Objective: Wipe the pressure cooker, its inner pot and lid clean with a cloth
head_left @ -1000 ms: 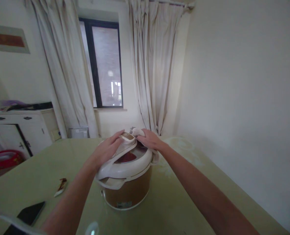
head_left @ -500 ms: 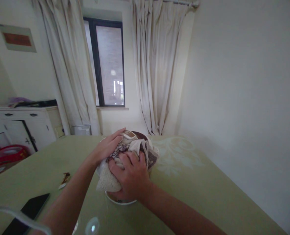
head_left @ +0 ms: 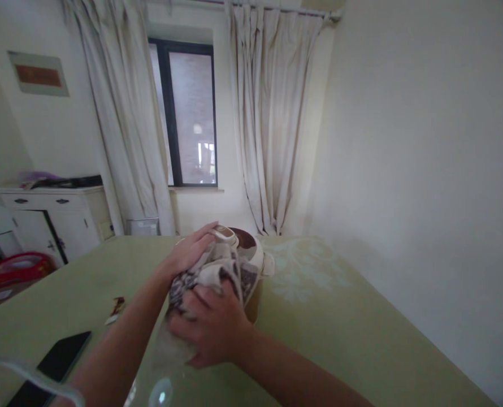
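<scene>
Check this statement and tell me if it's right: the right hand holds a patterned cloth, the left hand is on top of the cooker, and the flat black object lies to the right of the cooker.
Wrong on one point: the head view shows the flat black object left of the cooker. The rest stands.

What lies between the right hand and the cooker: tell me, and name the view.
The cloth, bunched in the right hand, lies between it and the cooker, as the head view shows.
</scene>
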`<move>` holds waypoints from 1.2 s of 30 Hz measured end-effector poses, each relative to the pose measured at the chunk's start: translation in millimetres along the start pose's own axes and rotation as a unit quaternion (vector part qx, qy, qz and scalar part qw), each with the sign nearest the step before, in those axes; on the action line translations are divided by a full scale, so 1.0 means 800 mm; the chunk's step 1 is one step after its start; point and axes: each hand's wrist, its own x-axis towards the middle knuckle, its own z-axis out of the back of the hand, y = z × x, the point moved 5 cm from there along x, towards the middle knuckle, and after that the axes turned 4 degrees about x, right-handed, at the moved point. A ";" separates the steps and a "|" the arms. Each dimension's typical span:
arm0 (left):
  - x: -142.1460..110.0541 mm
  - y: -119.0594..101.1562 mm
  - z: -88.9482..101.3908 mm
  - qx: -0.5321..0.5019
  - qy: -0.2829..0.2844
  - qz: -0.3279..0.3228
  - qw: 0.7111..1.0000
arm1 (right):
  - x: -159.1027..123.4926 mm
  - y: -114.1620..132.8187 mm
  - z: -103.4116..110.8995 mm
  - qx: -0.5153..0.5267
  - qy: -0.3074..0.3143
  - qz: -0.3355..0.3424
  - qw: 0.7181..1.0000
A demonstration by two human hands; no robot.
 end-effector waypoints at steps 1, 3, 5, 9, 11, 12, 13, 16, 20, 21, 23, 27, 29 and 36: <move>-0.002 -0.001 0.001 -0.015 0.010 -0.010 1.000 | 0.007 0.014 -0.008 -0.003 0.010 0.036 0.999; -0.006 -0.004 0.003 -0.032 0.018 -0.023 0.999 | 0.006 0.021 -0.012 -0.003 0.013 0.067 0.998; -0.008 -0.006 0.005 -0.020 0.012 -0.018 1.000 | -0.012 0.006 -0.002 -0.004 -0.011 0.064 0.998; -0.007 -0.009 0.001 0.025 -0.008 0.009 1.000 | -0.066 -0.031 0.031 0.010 -0.063 0.023 0.998; -0.005 -0.011 -0.001 0.036 -0.018 0.019 0.999 | -0.078 -0.034 0.037 0.025 -0.076 -0.001 0.997; -0.005 -0.012 -0.002 0.040 -0.020 0.023 0.999 | -0.077 -0.030 0.035 0.031 -0.079 -0.013 0.996; -0.004 -0.013 -0.002 0.044 -0.019 0.025 0.999 | -0.071 -0.025 0.031 0.036 -0.075 -0.024 0.996; -0.003 -0.013 -0.002 0.044 -0.006 0.015 0.999 | -0.027 -0.001 0.008 0.050 -0.015 -0.042 0.998; -0.005 -0.009 0.002 0.019 0.007 -0.013 1.000 | 0.022 0.012 -0.006 0.069 0.092 -0.019 0.993; -0.005 -0.008 0.003 0.016 0.009 -0.016 1.000 | 0.022 0.008 -0.002 0.073 0.105 -0.008 0.992; -0.005 -0.006 0.003 0.017 0.009 -0.014 1.000 | 0.004 -0.008 0.012 0.075 0.102 0.004 0.992; -0.003 -0.007 -0.001 0.031 -0.002 0.005 1.000 | -0.055 -0.045 0.041 0.076 0.035 -0.058 0.995; -0.002 -0.009 -0.003 0.037 -0.009 0.013 0.999 | -0.066 -0.047 0.042 0.084 0.013 -0.093 0.992; -0.001 -0.012 0.001 0.043 0.007 -0.011 0.999 | 0.005 0.000 0.005 0.105 0.110 -0.020 0.988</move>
